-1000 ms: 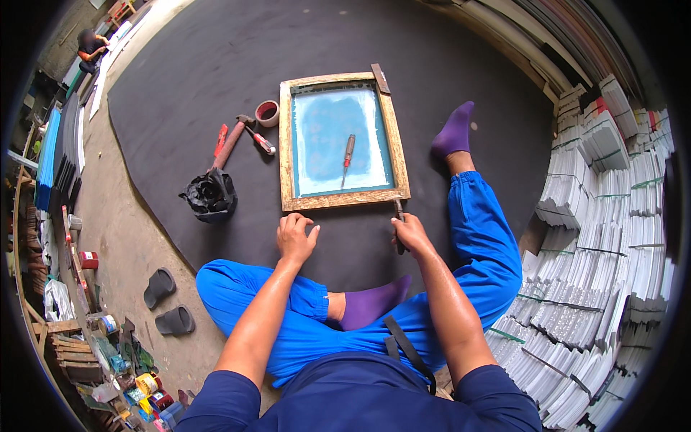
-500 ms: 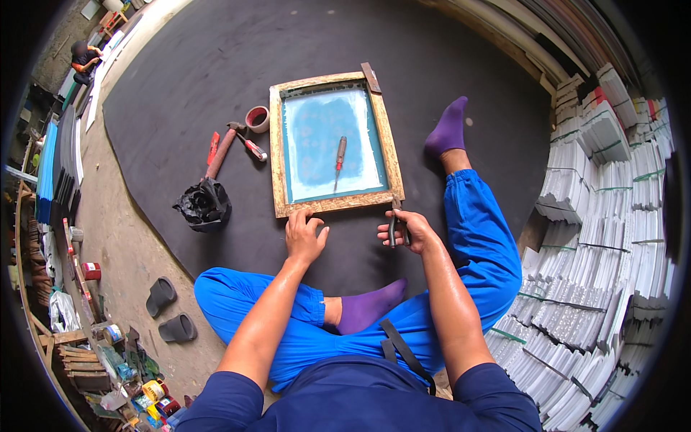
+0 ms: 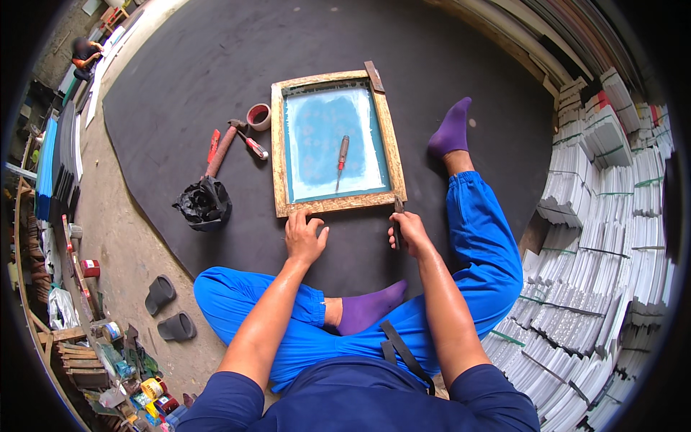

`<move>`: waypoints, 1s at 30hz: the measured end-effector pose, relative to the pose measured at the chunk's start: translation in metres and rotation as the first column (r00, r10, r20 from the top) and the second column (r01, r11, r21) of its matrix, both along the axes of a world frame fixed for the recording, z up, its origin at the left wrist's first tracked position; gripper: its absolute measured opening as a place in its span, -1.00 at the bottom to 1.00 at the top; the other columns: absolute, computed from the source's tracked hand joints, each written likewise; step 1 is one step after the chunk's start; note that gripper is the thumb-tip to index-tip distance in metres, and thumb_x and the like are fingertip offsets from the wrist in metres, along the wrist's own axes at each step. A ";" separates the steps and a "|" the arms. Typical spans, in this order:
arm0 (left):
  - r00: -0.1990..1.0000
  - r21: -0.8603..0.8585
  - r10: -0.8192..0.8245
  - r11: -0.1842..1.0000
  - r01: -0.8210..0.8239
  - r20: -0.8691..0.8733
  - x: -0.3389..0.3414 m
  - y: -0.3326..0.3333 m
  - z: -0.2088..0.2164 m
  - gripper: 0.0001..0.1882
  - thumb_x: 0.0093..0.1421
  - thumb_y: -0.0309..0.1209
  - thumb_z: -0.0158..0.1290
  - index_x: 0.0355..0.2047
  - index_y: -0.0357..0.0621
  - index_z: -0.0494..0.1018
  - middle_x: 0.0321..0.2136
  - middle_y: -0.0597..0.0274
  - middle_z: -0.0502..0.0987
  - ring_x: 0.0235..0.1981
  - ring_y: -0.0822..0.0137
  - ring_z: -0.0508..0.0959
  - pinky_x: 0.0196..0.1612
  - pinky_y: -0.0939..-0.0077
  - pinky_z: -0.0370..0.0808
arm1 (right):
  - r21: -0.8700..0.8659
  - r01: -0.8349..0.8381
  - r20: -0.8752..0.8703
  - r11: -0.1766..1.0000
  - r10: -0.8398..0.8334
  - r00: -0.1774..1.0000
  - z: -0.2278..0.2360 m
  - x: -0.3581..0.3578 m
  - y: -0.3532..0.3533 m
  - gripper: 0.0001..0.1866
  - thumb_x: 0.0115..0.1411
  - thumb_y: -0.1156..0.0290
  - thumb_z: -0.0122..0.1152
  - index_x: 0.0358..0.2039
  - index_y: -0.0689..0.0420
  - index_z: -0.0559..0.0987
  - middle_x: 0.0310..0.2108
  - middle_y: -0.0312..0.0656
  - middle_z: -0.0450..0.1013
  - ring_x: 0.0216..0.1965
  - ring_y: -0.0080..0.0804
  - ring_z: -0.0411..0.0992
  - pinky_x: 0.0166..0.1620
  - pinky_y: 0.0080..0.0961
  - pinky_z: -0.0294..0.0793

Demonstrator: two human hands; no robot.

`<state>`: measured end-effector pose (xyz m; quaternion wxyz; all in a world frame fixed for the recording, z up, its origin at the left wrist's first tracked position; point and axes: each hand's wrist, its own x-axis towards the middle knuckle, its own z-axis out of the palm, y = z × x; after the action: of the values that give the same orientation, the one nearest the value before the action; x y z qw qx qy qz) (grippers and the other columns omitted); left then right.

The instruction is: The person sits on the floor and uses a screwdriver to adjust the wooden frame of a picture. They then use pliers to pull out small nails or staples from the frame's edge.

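A wooden-framed printing screen (image 3: 393, 155) with blue-and-white mesh lies flat before me. Across the mesh rests a screwdriver (image 3: 342, 153) with a red-and-grey handle. At the frame's near right corner, the jaws of dark pliers (image 3: 398, 232) touch or almost touch the wood; my right hand (image 3: 412, 232) is closed round their handles. My left hand (image 3: 305, 237) has its fingertips at the frame's near edge, left of the middle, with bent fingers and the thumb apart. A rusty metal piece (image 3: 373, 76) sits on the far right corner.
Left of the screen lie a tape roll (image 3: 259, 117), a hammer (image 3: 222, 151), a red cutter (image 3: 214, 146), a red-and-white tool (image 3: 255, 147) and a crumpled black bag (image 3: 204, 205). Bundled paper stacks (image 3: 576, 266) line the right. Black sandals (image 3: 169, 309) lie left; another person (image 3: 86, 56) sits far left.
My right hand has closed its fingers further round the pliers, whose handles have come together. The screen has shifted very slightly to the right. My left hand stays in place.
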<state>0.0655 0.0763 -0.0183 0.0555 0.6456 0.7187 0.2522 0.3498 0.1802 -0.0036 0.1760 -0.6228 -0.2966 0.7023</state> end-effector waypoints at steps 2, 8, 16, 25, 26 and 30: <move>1.000 -0.004 -0.001 1.000 0.001 -0.001 0.001 0.001 -0.001 -0.82 0.06 -0.26 0.35 -0.34 0.01 0.65 -0.02 0.13 0.48 0.14 0.04 0.40 0.19 0.08 0.35 | 0.088 -0.002 0.085 0.996 -0.005 0.996 -0.002 -0.007 -0.005 -0.77 0.44 0.23 0.03 -0.16 0.15 0.46 -0.56 -0.16 0.48 -0.66 -0.37 0.46 -0.63 -0.36 0.49; 1.000 -0.027 0.017 0.999 -0.017 -0.010 0.002 -0.001 -0.002 -0.80 0.04 -0.28 0.38 -0.34 -0.01 0.67 -0.01 0.11 0.47 0.16 0.04 0.40 0.17 0.09 0.38 | 0.266 -0.067 0.322 0.962 -0.023 0.946 -0.011 -0.025 -0.014 -0.75 0.43 0.27 0.04 -0.20 0.23 0.46 -0.57 -0.13 0.48 -0.69 -0.39 0.46 -0.65 -0.33 0.49; 1.000 -0.019 0.011 1.000 -0.012 -0.016 0.002 0.002 0.000 -0.79 0.04 -0.24 0.37 -0.34 0.01 0.67 -0.02 0.13 0.48 0.15 0.08 0.41 0.18 0.09 0.36 | 0.575 -0.302 0.609 0.760 -0.151 0.779 -0.030 -0.030 -0.033 -0.69 0.40 0.23 0.12 -0.24 0.28 0.49 -0.40 0.24 0.57 -0.28 0.36 0.54 -0.25 0.10 0.48; 0.607 -0.260 0.220 0.965 -0.023 0.764 0.019 0.008 0.001 -0.70 0.26 -0.16 0.29 -0.22 -0.15 0.69 -0.44 0.23 0.65 -0.40 0.33 0.62 -0.29 0.43 0.53 | 0.565 -0.566 0.532 0.601 0.259 0.806 -0.008 -0.060 -0.080 -0.75 0.34 0.26 0.19 -0.16 0.20 0.52 -0.43 0.22 0.55 -0.27 0.34 0.53 -0.23 0.11 0.46; 0.363 -0.349 0.313 0.936 0.037 0.878 0.013 0.007 -0.010 -0.67 0.29 -0.16 0.28 -0.20 -0.21 0.69 -0.45 0.23 0.66 -0.47 0.40 0.61 -0.38 0.52 0.52 | 0.572 -0.591 0.517 0.569 0.310 0.798 -0.005 -0.068 -0.086 -0.75 0.33 0.27 0.20 -0.15 0.19 0.53 -0.43 0.22 0.55 -0.27 0.33 0.53 -0.23 0.11 0.46; 0.233 -0.488 0.442 0.848 0.207 0.867 0.008 0.004 -0.007 -0.73 0.30 -0.23 0.29 -0.23 -0.20 0.64 -0.44 0.27 0.65 -0.48 0.54 0.58 -0.44 0.66 0.44 | 0.526 -0.679 0.538 0.511 0.418 0.732 0.000 -0.070 -0.094 -0.76 0.30 0.27 0.23 -0.15 0.16 0.53 -0.41 0.20 0.57 -0.27 0.32 0.55 -0.20 0.13 0.47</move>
<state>0.0735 0.0799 -0.0249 0.6329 0.2508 0.6150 0.3978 0.2797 0.0863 -0.0032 0.1055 -0.4911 -0.7472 0.4352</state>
